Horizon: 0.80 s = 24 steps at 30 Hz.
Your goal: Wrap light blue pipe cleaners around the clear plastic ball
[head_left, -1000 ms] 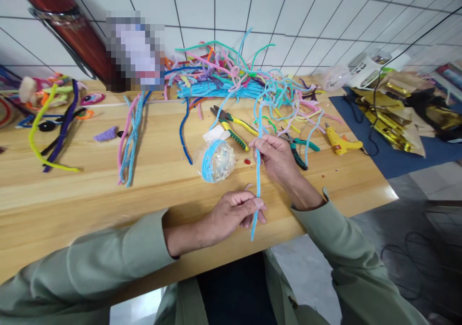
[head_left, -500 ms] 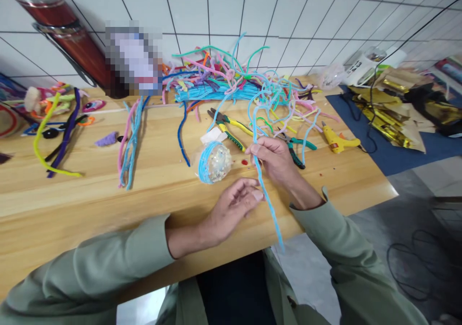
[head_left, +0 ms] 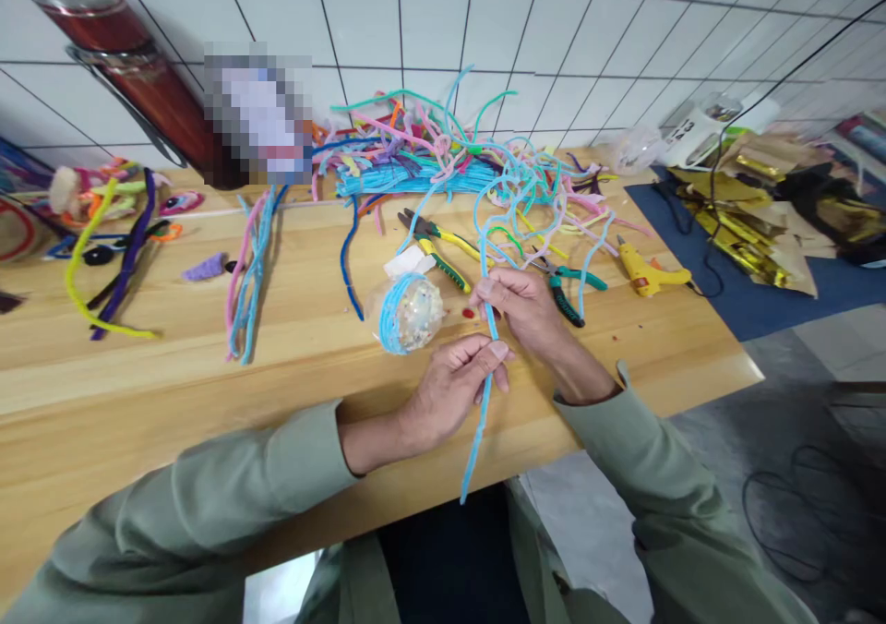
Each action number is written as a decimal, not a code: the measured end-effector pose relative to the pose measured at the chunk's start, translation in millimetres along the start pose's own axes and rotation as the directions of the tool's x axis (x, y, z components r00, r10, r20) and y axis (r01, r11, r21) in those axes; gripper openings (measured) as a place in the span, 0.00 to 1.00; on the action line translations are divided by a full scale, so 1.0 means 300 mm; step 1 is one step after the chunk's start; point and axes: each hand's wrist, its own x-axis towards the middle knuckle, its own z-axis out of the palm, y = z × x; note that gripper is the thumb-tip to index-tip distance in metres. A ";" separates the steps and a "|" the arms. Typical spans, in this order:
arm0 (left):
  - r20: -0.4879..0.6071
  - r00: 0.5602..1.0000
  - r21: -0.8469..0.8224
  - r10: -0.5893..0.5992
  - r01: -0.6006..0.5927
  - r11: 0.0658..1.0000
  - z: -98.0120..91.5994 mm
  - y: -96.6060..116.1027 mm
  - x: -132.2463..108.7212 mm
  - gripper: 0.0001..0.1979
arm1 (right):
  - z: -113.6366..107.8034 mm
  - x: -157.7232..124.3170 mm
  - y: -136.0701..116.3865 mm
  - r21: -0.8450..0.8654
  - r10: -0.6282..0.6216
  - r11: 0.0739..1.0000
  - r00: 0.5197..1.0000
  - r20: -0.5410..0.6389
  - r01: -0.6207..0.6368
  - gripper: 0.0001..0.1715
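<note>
The left hand [head_left: 451, 389] and right hand [head_left: 534, 308] each pinch the same light-blue pipe cleaner [head_left: 477, 430], nearly closed, the right gripping just above the left.

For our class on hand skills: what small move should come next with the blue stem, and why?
Perhaps slide the left hand down the blue stem: it pinches close to the right hand, leaving a long tail loose.

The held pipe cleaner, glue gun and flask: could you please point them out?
Held pipe cleaner [head_left: 491, 322], head view: its middle stretch.
Glue gun [head_left: 645, 271], head view: yellow body.
Flask [head_left: 159, 98], head view: red side.
</note>
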 end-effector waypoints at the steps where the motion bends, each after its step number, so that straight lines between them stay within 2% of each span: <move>1: 0.012 1.000 0.004 0.003 -0.003 1.000 -0.001 -0.005 -0.002 0.25 | 0.001 0.000 0.000 -0.028 -0.005 1.000 1.000 0.003 0.005 0.27; 7: 0.059 0.997 0.039 0.054 -0.056 0.998 -0.003 -0.023 -0.008 0.21 | 0.002 -0.003 0.011 -0.152 -0.010 0.988 1.000 0.007 0.011 0.28; 13: 0.019 0.993 0.116 0.118 -0.120 0.986 -0.005 0.008 -0.022 0.21 | 0.003 0.001 0.015 -0.114 0.038 0.993 0.999 0.018 -0.036 0.26; 15: 0.015 0.993 0.095 0.118 -0.119 0.988 -0.007 0.010 -0.022 0.21 | 0.000 0.005 0.013 -0.071 0.055 0.996 0.998 0.021 -0.054 0.26; 20: 0.080 0.997 -0.078 0.019 -0.013 0.997 -0.013 -0.010 -0.012 0.26 | -0.024 0.019 0.018 0.134 0.107 0.985 0.994 0.007 -0.107 0.26; 24: 0.091 0.993 -0.171 -0.071 0.086 0.981 -0.011 -0.011 -0.011 0.29 | -0.039 0.025 0.032 0.175 0.126 0.977 0.992 -0.027 -0.119 0.28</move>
